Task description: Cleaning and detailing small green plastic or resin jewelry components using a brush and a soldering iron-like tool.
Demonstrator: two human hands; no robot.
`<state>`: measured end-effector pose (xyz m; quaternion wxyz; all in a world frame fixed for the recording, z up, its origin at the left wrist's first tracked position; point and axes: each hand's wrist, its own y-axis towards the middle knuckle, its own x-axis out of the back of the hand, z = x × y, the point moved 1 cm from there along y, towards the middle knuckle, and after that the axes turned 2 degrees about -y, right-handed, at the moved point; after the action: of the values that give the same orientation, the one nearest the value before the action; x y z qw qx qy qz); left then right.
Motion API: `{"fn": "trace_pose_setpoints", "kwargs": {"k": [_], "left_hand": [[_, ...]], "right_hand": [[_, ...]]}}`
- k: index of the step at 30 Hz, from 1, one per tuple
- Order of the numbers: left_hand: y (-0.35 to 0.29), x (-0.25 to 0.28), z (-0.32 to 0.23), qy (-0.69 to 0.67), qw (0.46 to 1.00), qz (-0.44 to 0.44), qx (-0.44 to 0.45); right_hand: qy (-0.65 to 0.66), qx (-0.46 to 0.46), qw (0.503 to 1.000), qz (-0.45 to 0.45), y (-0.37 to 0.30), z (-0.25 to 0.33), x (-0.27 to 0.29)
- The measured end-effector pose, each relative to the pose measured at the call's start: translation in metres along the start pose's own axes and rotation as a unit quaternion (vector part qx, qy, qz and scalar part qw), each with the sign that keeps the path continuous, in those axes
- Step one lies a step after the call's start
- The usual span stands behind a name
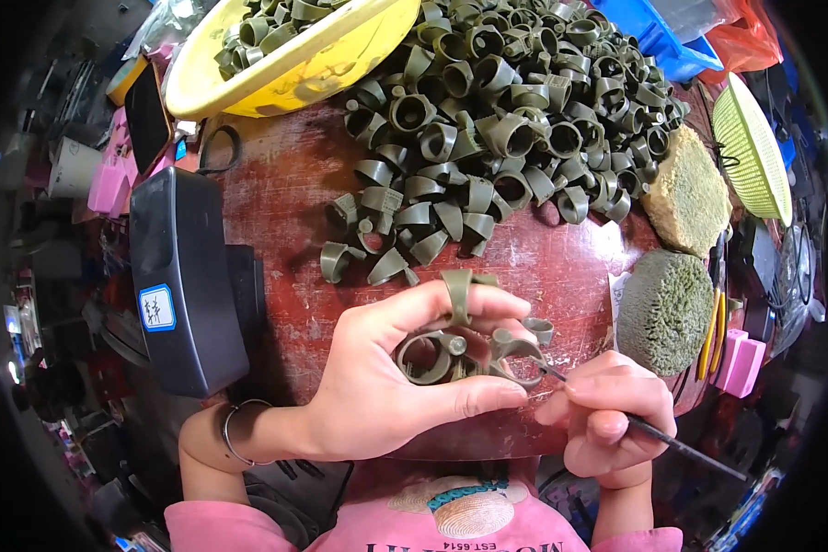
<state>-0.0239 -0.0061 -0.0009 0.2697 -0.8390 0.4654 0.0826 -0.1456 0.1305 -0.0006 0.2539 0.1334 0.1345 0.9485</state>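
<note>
My left hand (363, 377) is curled round several dark green, waxy-looking rings (421, 371) above the near part of the table. One of these, an upright ring (459, 296), circles the index finger; another ring (515, 348) sits by the thumb tip. My right hand (621, 409) pinches a thin dark pen-like tool (695, 454), whose tip meets the ring by the thumb. Fingers partly hide the other rings in my left palm. Beyond my hands, a large pile of similar green rings (515, 133) spreads over the red tabletop (290, 202).
A yellow basin (340, 57) with more rings stands at the far left. Nearer is a black box-shaped device (189, 285). At right are two rough blocks, one tan (690, 193) and one green (664, 313), a pale green basket (754, 147) and a blue bin (658, 37).
</note>
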Motion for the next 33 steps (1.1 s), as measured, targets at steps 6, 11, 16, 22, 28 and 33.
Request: {"fn": "trace_pose_setpoints", "kwargs": {"k": [6,11,16,22,28,33], "left_hand": [[0.004,0.007,0.002,0.104,0.988,0.091,-0.067],[0.001,0.005,-0.002,0.141,0.981,0.105,-0.087],[0.001,0.004,-0.007,0.119,0.989,0.089,-0.016],[-0.002,0.004,0.0,0.118,0.99,0.065,-0.041],[-0.003,-0.002,-0.005,0.324,0.925,0.032,-0.197],[-0.002,0.0,-0.006,0.351,0.901,-0.019,-0.253]], "right_hand": [[0.038,0.0,0.999,0.013,0.009,-0.003,-0.007],[0.008,-0.05,0.999,0.01,0.009,-0.004,-0.008],[-0.065,0.057,0.988,0.128,0.009,0.007,0.005],[-0.149,0.061,0.987,-0.009,-0.003,0.005,0.005],[-0.112,0.036,0.992,0.039,0.016,0.0,-0.004],[-0.066,-0.011,0.997,0.023,0.01,-0.009,-0.005]]}}
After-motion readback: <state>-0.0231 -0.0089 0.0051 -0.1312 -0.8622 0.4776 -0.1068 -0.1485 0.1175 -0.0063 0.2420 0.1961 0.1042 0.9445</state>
